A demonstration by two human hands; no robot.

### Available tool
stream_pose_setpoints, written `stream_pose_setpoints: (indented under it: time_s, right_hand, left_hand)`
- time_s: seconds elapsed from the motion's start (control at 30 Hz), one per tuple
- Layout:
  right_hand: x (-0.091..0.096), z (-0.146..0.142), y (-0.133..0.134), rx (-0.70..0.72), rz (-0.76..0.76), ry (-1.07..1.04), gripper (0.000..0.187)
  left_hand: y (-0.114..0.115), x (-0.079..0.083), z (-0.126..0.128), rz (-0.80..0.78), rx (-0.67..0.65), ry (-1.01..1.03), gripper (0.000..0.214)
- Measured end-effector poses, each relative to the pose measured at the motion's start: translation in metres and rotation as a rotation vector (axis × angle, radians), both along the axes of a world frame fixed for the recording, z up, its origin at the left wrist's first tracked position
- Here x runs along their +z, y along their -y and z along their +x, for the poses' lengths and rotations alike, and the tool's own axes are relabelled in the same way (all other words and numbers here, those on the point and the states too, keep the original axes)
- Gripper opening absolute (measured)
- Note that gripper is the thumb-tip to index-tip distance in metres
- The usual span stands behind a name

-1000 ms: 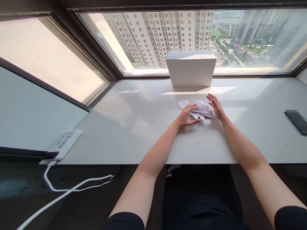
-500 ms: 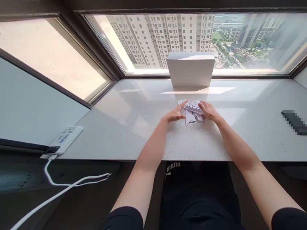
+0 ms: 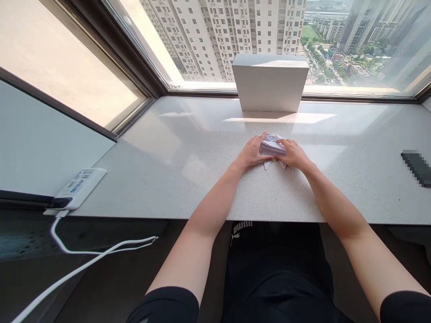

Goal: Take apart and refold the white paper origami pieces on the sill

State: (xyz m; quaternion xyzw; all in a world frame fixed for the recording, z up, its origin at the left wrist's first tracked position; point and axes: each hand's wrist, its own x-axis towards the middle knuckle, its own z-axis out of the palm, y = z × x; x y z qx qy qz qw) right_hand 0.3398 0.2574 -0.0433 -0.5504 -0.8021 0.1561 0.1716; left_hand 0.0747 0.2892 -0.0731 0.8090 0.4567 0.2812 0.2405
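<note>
Paper pile [image 3: 272,147]: small stack of white folded pieces, lying on the pale speckled surface [image 3: 188,179], approx centre, a bit toward the far side. A few pointed corners stick out under the stack on the near side, flat on the stone. Pile sits squeezed btwn both hands. Left hand [image 3: 251,154] is on its left side, fingers curled, one digit up along the far edge, grasping the stack. Right hand [image 3: 294,154] is on its right side, palm down, fingers bent over the top, also grasping it. Fingertips of the two hands come close over the paper; whether they touch, can't tell. Both forearms bare, stretched fwd from the near edge, wrists low over the surface.

Beyond the pile, near but apart: white box [image 3: 270,85], upright, closed, at the back of the surface right by the window frame. Its shadow falls toward the pile. Behind it is the window [image 3: 208,40], w/ tall apartment blocks and trees outside.

Far right, well apart from the hands: dark flat object [image 3: 416,167], blurred out, can't tell what it is. Far left, at the corner of the surface: white device [image 3: 76,188] w/ printed label and dark end. A white cable [image 3: 101,255] is plugged into it and loops down past the edge. Under the near edge: person's black clothing [image 3: 283,278] w/ a white logo.
</note>
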Motion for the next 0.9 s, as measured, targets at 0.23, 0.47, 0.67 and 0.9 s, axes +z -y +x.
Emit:
stream_pose_setpoints:
  time_s: [0.23,0.47,0.67,0.9]
  right_hand:
    - [0.007,0.007,-0.007,-0.011,0.138,-0.128,0.052]
    - [0.003,0.012,-0.014,-0.058,0.403,-0.296,0.069]
    - [0.008,0.007,-0.008,0.175,0.151,-0.207,0.111]
    - [0.009,0.025,-0.012,0.001,0.053,-0.323,0.121]
  left_hand:
    - [-0.008,-0.003,0.000,0.068,0.135,0.136,0.134]
    - [-0.017,-0.011,-0.008,-0.003,0.050,0.272,0.166]
    - [-0.015,-0.006,-0.005,-0.145,0.169,0.406,0.117]
    - [-0.001,0.010,-0.007,-0.062,0.145,0.107,0.124]
